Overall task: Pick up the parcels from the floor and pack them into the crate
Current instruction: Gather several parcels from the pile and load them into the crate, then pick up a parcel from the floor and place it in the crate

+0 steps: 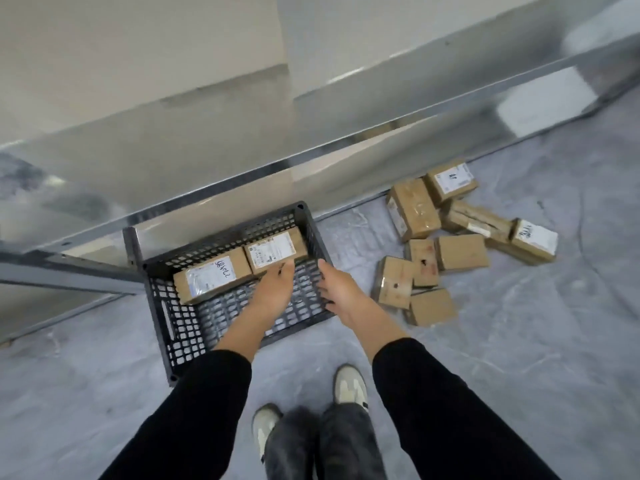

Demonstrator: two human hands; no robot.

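Observation:
A black slotted plastic crate (173, 320) stands on the grey floor against a metal shelf. Two brown cardboard parcels with white labels lie along its far side: one on the left (213, 278), one on the right (275, 249). My left hand (275, 289) reaches into the crate, its fingertips touching the near edge of the right parcel. Beside it, my right hand (337, 287) hovers over the crate's right wall, fingers apart and holding nothing. Several more brown parcels (460, 252) lie in a loose heap on the floor to the right of the crate.
A metal shelf rail (311, 157) runs diagonally just behind the crate, with a lower shelf beneath it. My feet in light shoes (349, 384) stand on the floor close to the crate's near corner. Open grey floor lies to the right and in front.

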